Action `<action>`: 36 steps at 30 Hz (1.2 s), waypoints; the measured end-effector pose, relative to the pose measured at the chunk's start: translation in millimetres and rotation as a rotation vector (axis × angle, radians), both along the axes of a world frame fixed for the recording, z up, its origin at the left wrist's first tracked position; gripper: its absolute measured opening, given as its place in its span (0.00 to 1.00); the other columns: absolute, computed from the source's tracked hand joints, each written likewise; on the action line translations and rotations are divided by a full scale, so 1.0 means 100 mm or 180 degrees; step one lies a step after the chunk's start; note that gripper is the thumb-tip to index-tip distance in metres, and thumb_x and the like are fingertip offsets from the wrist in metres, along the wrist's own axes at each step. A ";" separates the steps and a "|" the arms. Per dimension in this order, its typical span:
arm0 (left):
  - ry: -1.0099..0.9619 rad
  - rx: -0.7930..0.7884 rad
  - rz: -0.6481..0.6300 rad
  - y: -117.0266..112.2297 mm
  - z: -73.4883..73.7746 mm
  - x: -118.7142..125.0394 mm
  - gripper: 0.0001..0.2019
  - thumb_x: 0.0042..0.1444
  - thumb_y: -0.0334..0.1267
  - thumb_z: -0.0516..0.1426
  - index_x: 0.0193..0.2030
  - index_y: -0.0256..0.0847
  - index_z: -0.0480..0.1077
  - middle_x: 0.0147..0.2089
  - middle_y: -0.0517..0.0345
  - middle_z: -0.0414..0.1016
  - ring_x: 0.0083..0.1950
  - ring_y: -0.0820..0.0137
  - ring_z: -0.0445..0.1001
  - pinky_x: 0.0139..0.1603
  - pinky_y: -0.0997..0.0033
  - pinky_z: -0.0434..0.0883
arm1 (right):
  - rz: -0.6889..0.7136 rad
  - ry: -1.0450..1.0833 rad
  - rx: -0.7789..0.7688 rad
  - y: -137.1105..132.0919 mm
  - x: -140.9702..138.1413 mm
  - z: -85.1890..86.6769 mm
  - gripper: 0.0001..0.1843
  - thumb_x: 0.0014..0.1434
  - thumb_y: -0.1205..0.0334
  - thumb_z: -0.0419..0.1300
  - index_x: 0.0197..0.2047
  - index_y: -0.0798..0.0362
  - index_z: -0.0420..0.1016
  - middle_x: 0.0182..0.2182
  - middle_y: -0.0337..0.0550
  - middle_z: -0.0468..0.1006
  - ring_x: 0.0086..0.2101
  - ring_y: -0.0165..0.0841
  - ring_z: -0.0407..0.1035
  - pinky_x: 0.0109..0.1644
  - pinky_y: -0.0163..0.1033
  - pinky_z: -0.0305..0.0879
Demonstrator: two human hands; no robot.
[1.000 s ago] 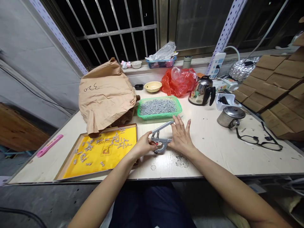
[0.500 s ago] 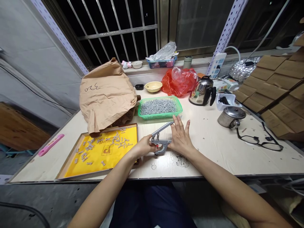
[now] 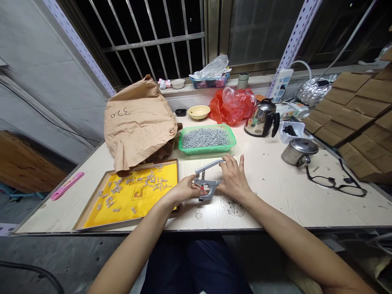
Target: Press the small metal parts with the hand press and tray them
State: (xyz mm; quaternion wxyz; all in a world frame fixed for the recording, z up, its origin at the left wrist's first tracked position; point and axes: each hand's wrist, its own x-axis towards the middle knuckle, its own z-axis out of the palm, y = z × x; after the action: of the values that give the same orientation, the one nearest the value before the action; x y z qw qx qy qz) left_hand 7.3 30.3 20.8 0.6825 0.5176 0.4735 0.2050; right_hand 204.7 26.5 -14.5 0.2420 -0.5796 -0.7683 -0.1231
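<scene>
**Position of the tool.** The hand press pliers [image 3: 208, 180] rest on the surface [image 3: 275, 192], directly in front of the person and between both hands. The long axis runs from the head, on the near-left, to the handle tips, on the far-right, and points toward the green basket [image 3: 233, 142]. The upper handle stands raised above the lower one, and the spring between them is exposed.

**Grip.**
- Left hand [image 3: 183, 190]: the grip is clenched, with thumb and fingertips closed on the head of the pliers. Whether a small piece sits between the fingertips cannot be told.
- Right hand [image 3: 234, 178]: the grip is on the handles. The fingers lie stretched along the upper handle and the thumb is tucked below.

The left hand is nearer the head; the right hand is nearer the basket.

**Containers.**
- The green basket stands just beyond the handle tips and is filled with small metal pieces [image 3: 205, 137] in a level heap.
- The yellow tray [image 3: 80, 220] lies to the left, close beside the left hand. It holds scattered metal pieces [image 3: 150, 179], mostly in its far half — the near half is bare yellow.
</scene>
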 end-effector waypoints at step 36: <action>0.1369 0.1944 0.1280 1.22 0.25 -0.27 0.10 0.42 0.39 0.59 0.29 0.32 0.73 0.24 0.55 0.71 0.26 0.72 0.66 0.27 0.74 0.59 | -0.0553 0.0379 -0.0263 0.14 0.20 -0.17 0.43 0.47 0.30 0.45 0.46 0.63 0.68 0.54 0.65 0.60 0.56 0.53 0.49 0.55 0.70 0.37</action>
State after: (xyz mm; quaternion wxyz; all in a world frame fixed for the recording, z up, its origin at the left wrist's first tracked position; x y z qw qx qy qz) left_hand -19.2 152.3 46.0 0.3298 0.6244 0.6142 0.3522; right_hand 224.4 40.8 -31.2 0.2516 -0.6597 -0.7039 -0.0772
